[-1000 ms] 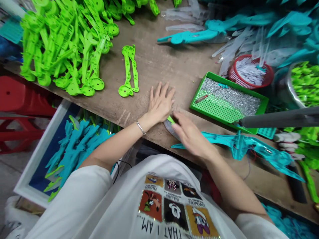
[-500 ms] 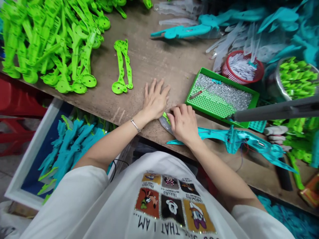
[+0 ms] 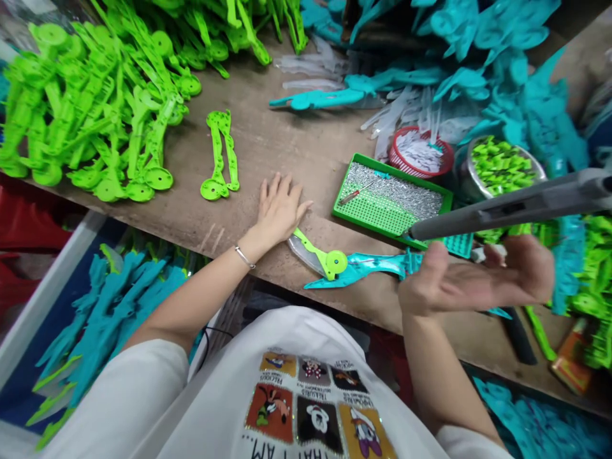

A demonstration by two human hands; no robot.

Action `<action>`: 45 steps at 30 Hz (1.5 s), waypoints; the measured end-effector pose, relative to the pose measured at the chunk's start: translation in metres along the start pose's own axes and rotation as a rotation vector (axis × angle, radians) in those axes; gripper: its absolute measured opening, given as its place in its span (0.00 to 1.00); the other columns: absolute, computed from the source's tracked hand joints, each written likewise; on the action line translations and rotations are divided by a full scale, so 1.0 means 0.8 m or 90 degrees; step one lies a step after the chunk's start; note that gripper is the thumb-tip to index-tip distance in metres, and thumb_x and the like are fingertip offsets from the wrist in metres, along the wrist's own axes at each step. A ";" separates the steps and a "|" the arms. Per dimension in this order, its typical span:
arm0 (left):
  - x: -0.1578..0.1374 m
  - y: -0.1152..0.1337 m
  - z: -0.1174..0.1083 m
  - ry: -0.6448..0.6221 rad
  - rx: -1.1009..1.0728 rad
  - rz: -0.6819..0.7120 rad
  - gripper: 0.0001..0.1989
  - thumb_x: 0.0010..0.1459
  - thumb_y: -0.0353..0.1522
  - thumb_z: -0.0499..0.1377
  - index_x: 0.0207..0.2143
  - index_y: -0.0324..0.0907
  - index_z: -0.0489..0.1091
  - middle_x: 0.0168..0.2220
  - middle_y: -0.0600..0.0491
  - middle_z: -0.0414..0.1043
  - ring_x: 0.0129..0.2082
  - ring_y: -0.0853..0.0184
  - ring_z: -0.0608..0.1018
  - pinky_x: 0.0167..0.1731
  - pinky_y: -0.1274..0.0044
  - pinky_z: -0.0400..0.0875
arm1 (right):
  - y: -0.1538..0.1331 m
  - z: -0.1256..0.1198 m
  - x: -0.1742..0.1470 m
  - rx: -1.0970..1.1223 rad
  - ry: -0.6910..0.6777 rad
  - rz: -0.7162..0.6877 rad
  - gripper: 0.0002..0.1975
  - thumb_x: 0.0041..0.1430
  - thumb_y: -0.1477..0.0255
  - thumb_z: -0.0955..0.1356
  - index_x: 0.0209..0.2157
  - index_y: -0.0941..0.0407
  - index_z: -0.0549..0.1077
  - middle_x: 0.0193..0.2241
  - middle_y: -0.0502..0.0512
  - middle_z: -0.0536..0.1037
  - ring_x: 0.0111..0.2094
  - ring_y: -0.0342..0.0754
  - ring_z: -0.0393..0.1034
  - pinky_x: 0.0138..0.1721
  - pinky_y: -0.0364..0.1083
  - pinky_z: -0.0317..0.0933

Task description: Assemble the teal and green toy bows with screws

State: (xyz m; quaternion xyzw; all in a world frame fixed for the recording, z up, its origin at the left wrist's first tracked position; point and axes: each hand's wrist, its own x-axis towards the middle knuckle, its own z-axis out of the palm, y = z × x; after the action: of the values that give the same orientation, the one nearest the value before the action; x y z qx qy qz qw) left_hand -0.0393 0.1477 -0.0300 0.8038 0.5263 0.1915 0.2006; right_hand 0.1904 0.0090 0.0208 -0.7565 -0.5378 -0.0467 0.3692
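Note:
My left hand (image 3: 282, 207) lies spread on the table, over the upper end of a green plastic part (image 3: 333, 262) with a translucent strip (image 3: 306, 253) along it. This part's round end overlaps one end of a long teal plastic piece (image 3: 370, 268). My right hand (image 3: 478, 277) is raised over the teal piece's other end, palm up, fingers loosely bent and holding nothing. Just above it, a long grey tool with a narrow tip (image 3: 502, 207) reaches in from the right. It blocks part of the view behind it.
A green basket (image 3: 368, 220) of small metal screws holds a screwdriver (image 3: 351, 197). Behind stand a red basket (image 3: 396, 159) of white pieces and a metal bowl (image 3: 540, 169) of green pieces. Green parts (image 3: 119, 127) pile up at left; a crate (image 3: 71, 255) below holds teal parts.
My right hand has left the green part and moved right and up, turning palm up. The round green end now shows. My left hand stays on the table; the camera view has shifted.

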 end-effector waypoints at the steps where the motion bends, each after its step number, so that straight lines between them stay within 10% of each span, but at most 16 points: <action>1: -0.002 0.005 -0.004 0.017 0.004 0.004 0.21 0.65 0.39 0.57 0.57 0.39 0.71 0.67 0.36 0.61 0.70 0.42 0.57 0.68 0.50 0.44 | 0.001 -0.004 0.008 0.045 0.080 0.011 0.41 0.64 0.58 0.65 0.71 0.52 0.43 0.67 0.71 0.52 0.68 0.75 0.46 0.57 0.71 0.53; 5: -0.041 0.036 -0.017 0.086 -0.005 0.073 0.20 0.68 0.41 0.52 0.55 0.41 0.72 0.56 0.38 0.72 0.56 0.49 0.73 0.57 0.57 0.65 | 0.006 0.000 0.042 0.289 0.089 0.128 0.37 0.54 0.60 0.74 0.63 0.51 0.59 0.51 0.63 0.74 0.48 0.56 0.74 0.48 0.57 0.68; 10: -0.138 0.069 0.002 0.041 0.014 0.282 0.17 0.66 0.42 0.56 0.49 0.45 0.77 0.31 0.47 0.74 0.32 0.58 0.75 0.31 0.68 0.69 | 0.003 0.004 0.074 0.445 -0.019 0.171 0.26 0.49 0.71 0.74 0.51 0.53 0.70 0.31 0.49 0.79 0.32 0.47 0.73 0.35 0.48 0.69; 14: -0.180 0.076 0.026 0.061 0.080 0.231 0.24 0.63 0.46 0.60 0.55 0.44 0.75 0.30 0.48 0.72 0.30 0.58 0.73 0.29 0.67 0.65 | -0.008 0.023 0.090 0.521 0.031 0.095 0.17 0.51 0.68 0.73 0.44 0.53 0.72 0.25 0.45 0.73 0.24 0.44 0.69 0.28 0.46 0.66; 24: -0.175 0.075 0.047 0.132 0.012 0.174 0.23 0.65 0.42 0.62 0.56 0.38 0.73 0.29 0.53 0.71 0.31 0.63 0.69 0.34 0.70 0.57 | 0.017 0.121 0.116 0.610 0.104 0.066 0.18 0.53 0.57 0.73 0.37 0.51 0.68 0.18 0.39 0.65 0.17 0.41 0.64 0.23 0.44 0.63; 45: -0.155 0.079 0.047 0.059 -0.100 0.141 0.23 0.66 0.42 0.60 0.60 0.41 0.69 0.34 0.52 0.75 0.34 0.62 0.72 0.36 0.71 0.58 | 0.012 0.120 0.128 0.611 0.060 0.063 0.12 0.50 0.67 0.73 0.31 0.52 0.67 0.15 0.39 0.65 0.15 0.40 0.63 0.20 0.43 0.61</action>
State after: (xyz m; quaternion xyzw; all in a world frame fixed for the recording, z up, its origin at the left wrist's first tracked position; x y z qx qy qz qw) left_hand -0.0174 0.0057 -0.0409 0.8292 0.4266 0.2896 0.2160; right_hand 0.2096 0.1458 -0.0055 -0.5224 -0.4444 0.1903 0.7024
